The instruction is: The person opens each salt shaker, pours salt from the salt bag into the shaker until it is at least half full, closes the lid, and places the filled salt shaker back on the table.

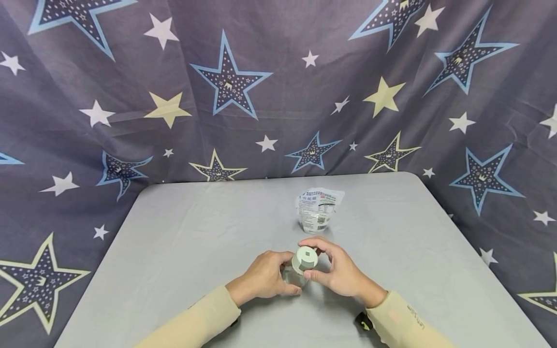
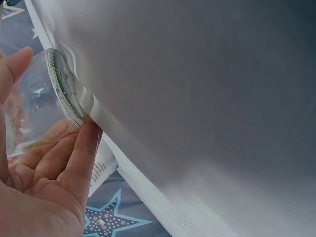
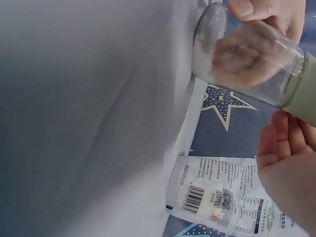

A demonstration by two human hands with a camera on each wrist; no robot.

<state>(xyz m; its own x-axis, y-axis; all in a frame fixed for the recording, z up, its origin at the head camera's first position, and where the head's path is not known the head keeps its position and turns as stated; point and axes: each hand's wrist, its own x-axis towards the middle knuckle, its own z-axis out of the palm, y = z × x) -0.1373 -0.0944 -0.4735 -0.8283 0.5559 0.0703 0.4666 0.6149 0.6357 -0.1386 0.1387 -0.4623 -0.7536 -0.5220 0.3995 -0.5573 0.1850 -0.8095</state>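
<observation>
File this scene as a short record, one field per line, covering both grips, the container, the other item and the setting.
Left grip: holds the glass jar around its body
Right grip: pinches the pale green cap
Jar position: upright on the table
Cap position: at the jar's mouth
Other item: printed white pouch, beyond the jar, untouched
Backdrop: dark, star-patterned cloth

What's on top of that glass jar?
A pale green lid sits on the glass jar, with the right hand gripping its sides. The jar's mouth can't be seen; the lid covers it.
</observation>
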